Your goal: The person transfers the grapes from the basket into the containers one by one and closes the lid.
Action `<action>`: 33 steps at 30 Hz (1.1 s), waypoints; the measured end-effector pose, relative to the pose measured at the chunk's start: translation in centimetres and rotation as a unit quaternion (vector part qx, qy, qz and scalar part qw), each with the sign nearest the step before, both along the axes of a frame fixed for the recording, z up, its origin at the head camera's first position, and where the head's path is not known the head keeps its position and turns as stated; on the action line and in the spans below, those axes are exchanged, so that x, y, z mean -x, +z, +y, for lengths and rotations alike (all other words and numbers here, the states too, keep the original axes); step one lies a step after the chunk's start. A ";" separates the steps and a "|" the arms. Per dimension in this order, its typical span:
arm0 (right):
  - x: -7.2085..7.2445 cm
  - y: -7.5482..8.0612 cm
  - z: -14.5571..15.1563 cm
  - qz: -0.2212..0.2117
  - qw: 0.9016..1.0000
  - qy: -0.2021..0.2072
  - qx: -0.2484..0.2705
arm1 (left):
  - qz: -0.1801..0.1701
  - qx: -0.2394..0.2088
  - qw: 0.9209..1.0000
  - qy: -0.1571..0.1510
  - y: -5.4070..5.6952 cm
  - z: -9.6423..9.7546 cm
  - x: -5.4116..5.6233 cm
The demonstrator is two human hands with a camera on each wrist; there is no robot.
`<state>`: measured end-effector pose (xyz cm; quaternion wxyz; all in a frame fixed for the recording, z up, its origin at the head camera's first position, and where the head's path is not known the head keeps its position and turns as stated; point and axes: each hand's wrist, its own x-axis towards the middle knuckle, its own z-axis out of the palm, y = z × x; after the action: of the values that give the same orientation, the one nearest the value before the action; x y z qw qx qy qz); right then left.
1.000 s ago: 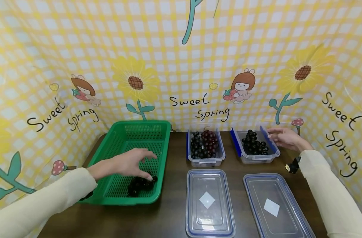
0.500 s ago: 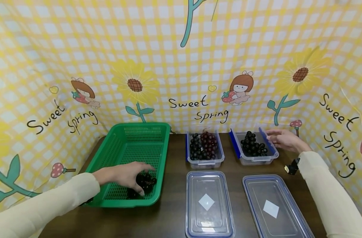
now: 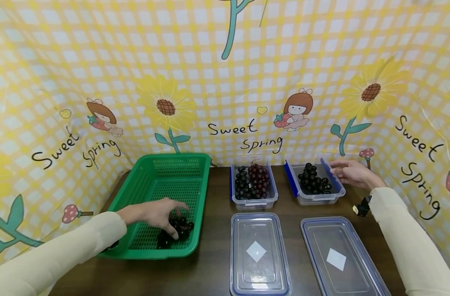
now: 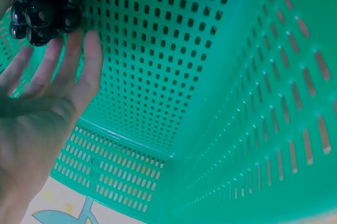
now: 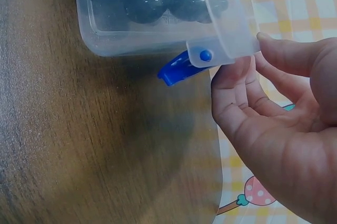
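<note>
In the green basket (image 3: 143, 161), my left hand (image 3: 158, 213) is around a bunch of dark grapes (image 3: 183, 226). In the left wrist view the fingertips (image 4: 92, 42) meet the grapes (image 4: 45, 11) on one side, with the thumb at the opposite side. At the far right, my right hand (image 3: 354, 172) pinches the upper side edge of a clear container (image 3: 317, 200) that holds black grapes (image 3: 314, 179). The right wrist view shows the thumb (image 5: 284, 54) on the clear wall, close to a blue clip (image 5: 181, 69), and curled fingers beneath.
A second clear container (image 3: 255, 203), with black and dark red grapes, stands between the basket and the first container. Two clear lids with blue seals, one in the middle (image 3: 260, 271) and one at right (image 3: 343, 238), lie on the brown table (image 3: 214, 267). A patterned cloth (image 3: 195, 74) hangs behind.
My left hand has lowered onto the grapes and its thumb and fingers have come around them. My right hand keeps its hold on the container's edge.
</note>
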<state>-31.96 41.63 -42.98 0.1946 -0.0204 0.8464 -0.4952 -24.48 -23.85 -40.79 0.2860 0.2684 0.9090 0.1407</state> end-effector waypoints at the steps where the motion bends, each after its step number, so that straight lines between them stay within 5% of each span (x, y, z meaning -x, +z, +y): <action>1: 0.0 0.0 0.0 0.000 1.000 0.001 0.001 | -0.002 0.003 1.000 0.000 -0.1 0.1 0.0; 14: 0.1 -0.3 0.1 0.004 1.000 0.001 -0.003 | -0.014 0.034 0.999 0.009 -0.2 0.8 -0.2; 21: 0.0 0.0 -0.2 0.006 1.000 -0.007 0.005 | -0.089 0.032 0.994 0.055 -0.1 0.9 -0.8; 33: -0.1 0.1 0.0 0.004 1.000 -0.002 0.004 | -0.079 0.037 0.996 0.020 -0.2 0.7 -0.4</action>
<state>-31.89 41.60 -42.93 0.1900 -0.0213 0.8455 -0.4986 -24.09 -23.19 -41.02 0.3635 0.2276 0.8934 0.1336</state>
